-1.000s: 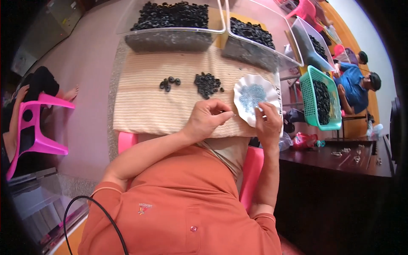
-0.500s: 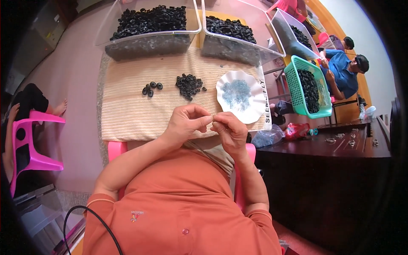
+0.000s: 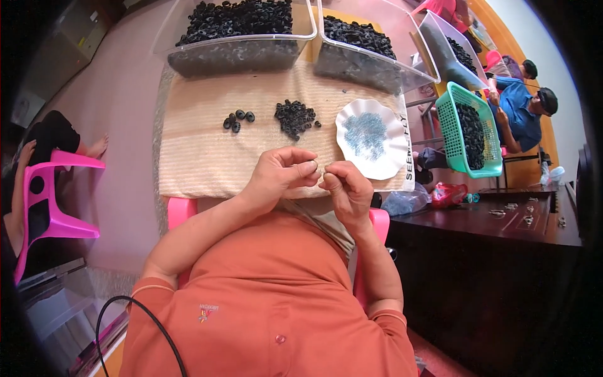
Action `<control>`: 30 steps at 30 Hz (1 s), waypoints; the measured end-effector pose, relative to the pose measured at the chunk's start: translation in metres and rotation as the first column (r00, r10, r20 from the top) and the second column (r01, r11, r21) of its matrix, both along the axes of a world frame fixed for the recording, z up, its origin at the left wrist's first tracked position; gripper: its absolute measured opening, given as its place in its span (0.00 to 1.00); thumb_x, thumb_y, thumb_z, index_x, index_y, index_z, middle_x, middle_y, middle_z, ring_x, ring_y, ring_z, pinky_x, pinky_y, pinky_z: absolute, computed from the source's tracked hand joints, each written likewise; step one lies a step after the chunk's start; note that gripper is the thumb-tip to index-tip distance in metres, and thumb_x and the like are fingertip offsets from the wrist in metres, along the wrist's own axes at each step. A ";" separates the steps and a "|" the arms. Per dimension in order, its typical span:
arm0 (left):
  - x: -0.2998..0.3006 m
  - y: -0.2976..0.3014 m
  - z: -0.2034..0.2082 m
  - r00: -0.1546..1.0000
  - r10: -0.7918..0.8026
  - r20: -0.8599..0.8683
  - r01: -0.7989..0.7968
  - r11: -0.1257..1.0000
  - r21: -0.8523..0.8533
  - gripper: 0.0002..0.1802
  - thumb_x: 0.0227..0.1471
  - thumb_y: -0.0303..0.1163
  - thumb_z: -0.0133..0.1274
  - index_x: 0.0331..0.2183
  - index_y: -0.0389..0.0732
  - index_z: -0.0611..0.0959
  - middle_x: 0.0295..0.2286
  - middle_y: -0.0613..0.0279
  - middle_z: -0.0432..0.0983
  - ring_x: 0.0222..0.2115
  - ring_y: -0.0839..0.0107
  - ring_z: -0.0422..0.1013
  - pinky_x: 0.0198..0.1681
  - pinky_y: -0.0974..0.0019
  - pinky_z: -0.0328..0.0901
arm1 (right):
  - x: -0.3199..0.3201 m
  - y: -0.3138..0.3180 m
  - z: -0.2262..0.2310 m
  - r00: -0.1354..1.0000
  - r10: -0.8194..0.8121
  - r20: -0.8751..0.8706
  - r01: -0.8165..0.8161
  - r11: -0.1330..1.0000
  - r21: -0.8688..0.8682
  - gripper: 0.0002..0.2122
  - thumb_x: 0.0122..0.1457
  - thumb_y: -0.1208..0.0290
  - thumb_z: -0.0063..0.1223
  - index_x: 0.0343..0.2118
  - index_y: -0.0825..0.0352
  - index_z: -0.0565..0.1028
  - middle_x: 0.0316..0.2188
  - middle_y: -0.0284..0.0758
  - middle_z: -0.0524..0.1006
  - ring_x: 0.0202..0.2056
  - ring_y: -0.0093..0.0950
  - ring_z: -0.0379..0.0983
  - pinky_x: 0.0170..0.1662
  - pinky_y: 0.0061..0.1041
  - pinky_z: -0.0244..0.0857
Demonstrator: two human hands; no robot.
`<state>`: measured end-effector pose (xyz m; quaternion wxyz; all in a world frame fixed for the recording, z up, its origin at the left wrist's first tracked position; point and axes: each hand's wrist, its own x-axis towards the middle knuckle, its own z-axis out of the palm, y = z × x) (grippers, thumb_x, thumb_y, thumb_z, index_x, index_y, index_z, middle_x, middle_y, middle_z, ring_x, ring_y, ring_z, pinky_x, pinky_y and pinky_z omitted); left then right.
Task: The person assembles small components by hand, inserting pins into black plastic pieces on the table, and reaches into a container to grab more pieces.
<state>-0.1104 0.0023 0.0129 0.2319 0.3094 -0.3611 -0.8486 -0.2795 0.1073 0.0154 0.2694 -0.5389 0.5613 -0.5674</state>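
Observation:
Over the near edge of the cloth, my left hand (image 3: 282, 174) is closed in a pinch of thumb and forefinger. My right hand (image 3: 349, 190) pinches just beside it, a small gap between the two sets of fingertips. Whatever they hold is too small to make out. Beyond them lies a pile of small black ring-like pieces (image 3: 294, 118). Left of it sit several larger black oval pieces (image 3: 240, 115). A white wavy-rimmed plate (image 3: 389, 164) stands right of the pile, bearing many tiny pale-blue bits (image 3: 365, 135).
The striped cloth (image 3: 201, 157) covers the table. Two clear bins (image 3: 235, 60) (image 3: 358, 69) of black pieces stand at its far edge. Rightward are another clear bin (image 3: 449, 56), a green basket (image 3: 458, 151) and a person in blue (image 3: 518, 116). A pink stool (image 3: 59, 220) is at left.
My fingertips, which met before, have drawn slightly apart. The whole view has shifted, so the table and bins appear farther right and a little higher.

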 end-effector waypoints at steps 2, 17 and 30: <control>-0.001 -0.001 -0.002 0.995 0.030 -0.098 -0.027 0.999 0.027 0.12 0.61 0.26 0.59 0.46 0.34 0.81 0.38 0.59 0.82 0.37 0.71 0.80 0.44 0.67 0.78 | 0.003 0.000 0.001 1.000 0.012 -0.003 -0.012 1.000 -0.003 0.03 0.63 0.81 0.58 0.39 0.72 0.77 0.34 0.36 0.77 0.31 0.22 0.76 0.34 0.20 0.70; 0.002 0.001 0.002 0.993 -0.033 -0.115 0.052 0.985 0.167 0.07 0.61 0.29 0.60 0.41 0.41 0.80 0.34 0.64 0.81 0.33 0.73 0.79 0.39 0.70 0.77 | 0.011 -0.004 -0.009 0.995 -0.079 -0.059 0.073 0.993 -0.095 0.05 0.59 0.82 0.61 0.37 0.71 0.78 0.32 0.39 0.78 0.32 0.27 0.75 0.36 0.23 0.70; 0.006 -0.005 0.001 0.988 -0.036 -0.149 0.061 0.985 0.163 0.07 0.58 0.28 0.63 0.37 0.42 0.80 0.34 0.66 0.80 0.33 0.76 0.78 0.39 0.70 0.76 | 0.006 -0.010 0.009 0.945 -0.048 -0.324 -0.011 0.984 -0.178 0.11 0.56 0.84 0.63 0.43 0.72 0.79 0.34 0.43 0.79 0.34 0.36 0.78 0.36 0.28 0.72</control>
